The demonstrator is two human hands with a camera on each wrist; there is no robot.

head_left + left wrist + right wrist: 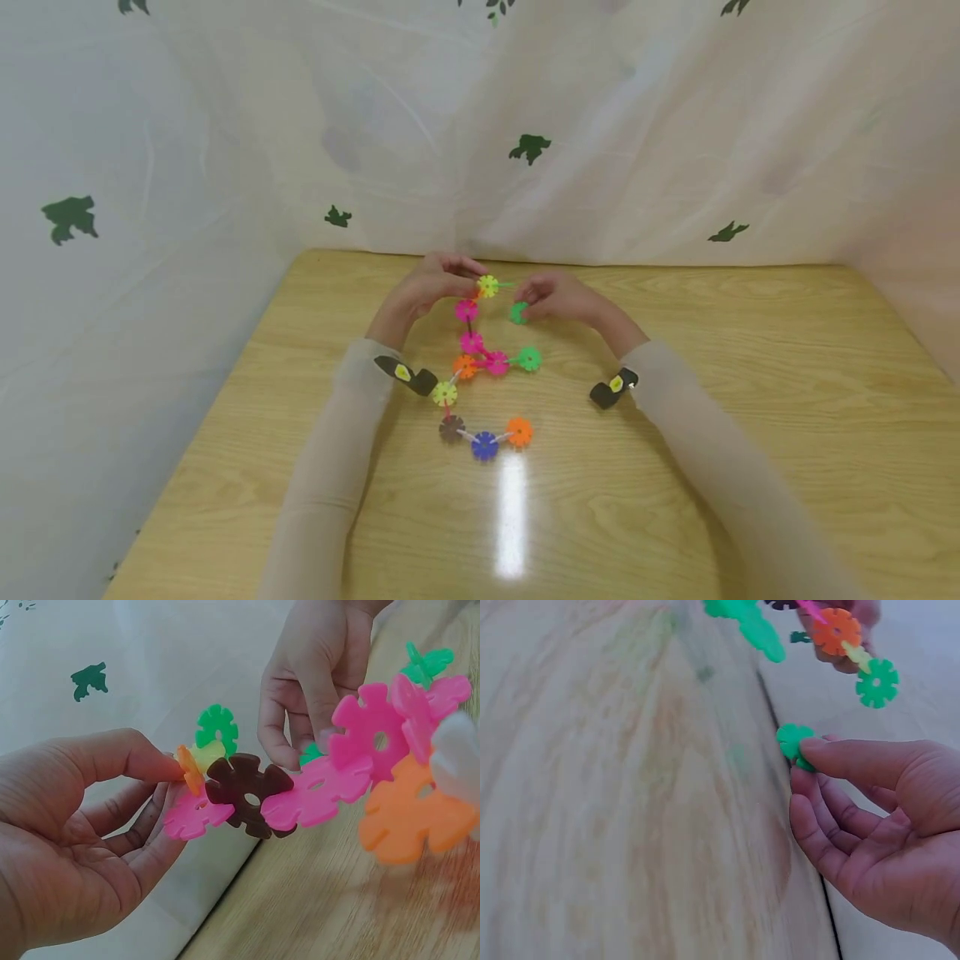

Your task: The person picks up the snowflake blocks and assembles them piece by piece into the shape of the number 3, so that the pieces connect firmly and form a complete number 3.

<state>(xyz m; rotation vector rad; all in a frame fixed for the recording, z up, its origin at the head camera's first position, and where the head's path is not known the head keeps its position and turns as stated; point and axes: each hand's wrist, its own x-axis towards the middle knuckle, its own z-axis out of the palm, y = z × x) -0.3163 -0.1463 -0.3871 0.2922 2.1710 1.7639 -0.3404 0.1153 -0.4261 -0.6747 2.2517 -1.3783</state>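
Notched plastic snowflake discs are slotted together in a branching chain over the table. At its far end, my left hand [431,287] pinches an orange disc [190,769] between thumb and fingers. A yellow disc [488,287] and a green end disc [217,729] join on there. Pink discs [467,311] and a dark brown disc [250,796] follow towards me. My right hand [562,298] holds a separate green disc [793,742] between thumb and fingertips, a short gap to the right of the chain's far end.
The chain's near part has a yellow disc [445,394], a dark disc [452,429], a blue disc [484,446] and an orange end disc [519,432]. A green disc [529,359] ends the middle branch. Behind the wooden table [750,433] hangs a pale curtain [637,183].
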